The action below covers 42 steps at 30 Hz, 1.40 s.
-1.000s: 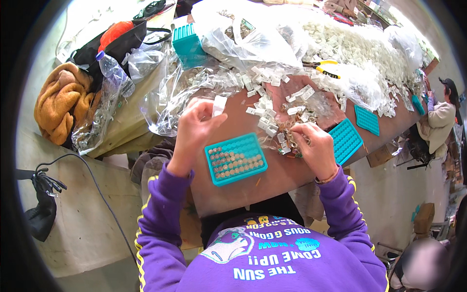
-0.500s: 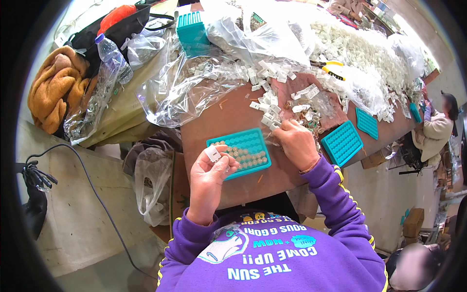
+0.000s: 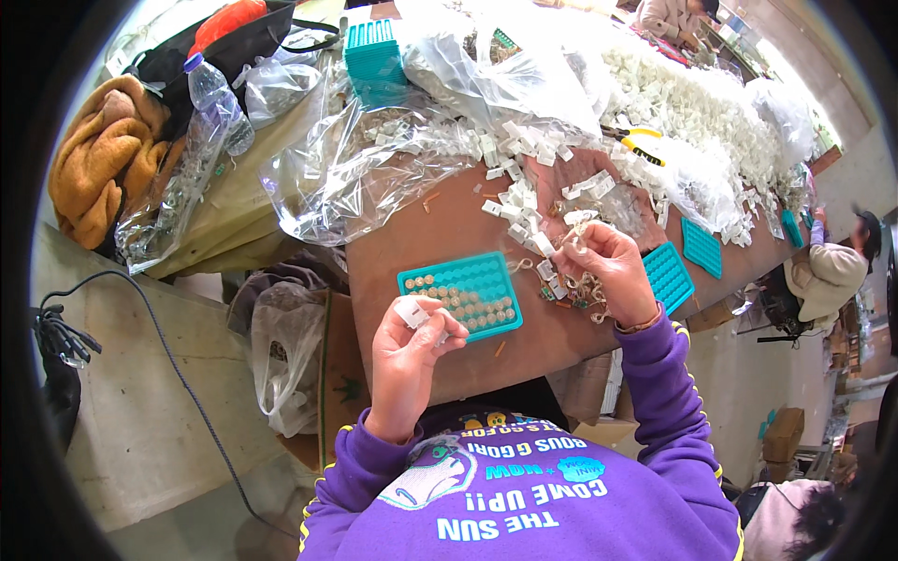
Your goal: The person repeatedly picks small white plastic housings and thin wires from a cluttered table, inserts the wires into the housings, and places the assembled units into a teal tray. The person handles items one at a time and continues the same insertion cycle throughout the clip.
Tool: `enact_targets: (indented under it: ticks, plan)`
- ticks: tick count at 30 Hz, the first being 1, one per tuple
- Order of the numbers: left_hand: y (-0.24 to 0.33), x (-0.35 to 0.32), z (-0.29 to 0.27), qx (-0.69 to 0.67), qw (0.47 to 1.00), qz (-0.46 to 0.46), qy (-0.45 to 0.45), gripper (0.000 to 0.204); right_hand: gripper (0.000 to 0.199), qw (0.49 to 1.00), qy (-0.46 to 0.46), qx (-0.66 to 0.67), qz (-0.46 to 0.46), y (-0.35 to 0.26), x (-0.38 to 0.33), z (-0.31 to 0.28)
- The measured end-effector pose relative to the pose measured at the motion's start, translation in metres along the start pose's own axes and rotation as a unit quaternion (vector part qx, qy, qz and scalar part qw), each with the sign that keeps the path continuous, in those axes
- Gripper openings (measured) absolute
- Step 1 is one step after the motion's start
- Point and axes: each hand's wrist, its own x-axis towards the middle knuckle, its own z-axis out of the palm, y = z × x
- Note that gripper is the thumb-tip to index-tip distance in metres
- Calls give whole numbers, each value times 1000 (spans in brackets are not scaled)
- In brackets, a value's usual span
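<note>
L hand (image 3: 400,357) pinched tight, thumb + fingertips on a white plastic housing (image 3: 412,314), at near-left corner of the teal tray (image 3: 472,268). R hand (image 3: 619,273) also in a pinch, has a small pale piece (image 3: 581,219); can't tell type on my cam. It's just above a wire tangle (image 3: 587,294), R of tray. Tray's on brown counter (image 3: 547,353), part-filled w/ round discs (image 3: 479,307). I see yellow/blk pliers (image 3: 644,147) farther back, by the white pile.
</note>
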Motion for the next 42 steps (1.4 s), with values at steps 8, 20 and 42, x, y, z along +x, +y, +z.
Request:
enact_targets:
  ticks: [8, 20, 42]
  plan:
    - [-5, 11, 22, -46, 998, -27, -36, 17, 9, 962, -72, 251, 83, -18, -4, 20]
    - [9, 72, 19, 388, 905, 167, 44, 38, 14, 851, -122, 503, 87, 20, -9, 33]
    - [-3, 51, 63, 19, 999, -20, -40, 24, 26, 849, -135, 510, 31, 24, -30, 64]
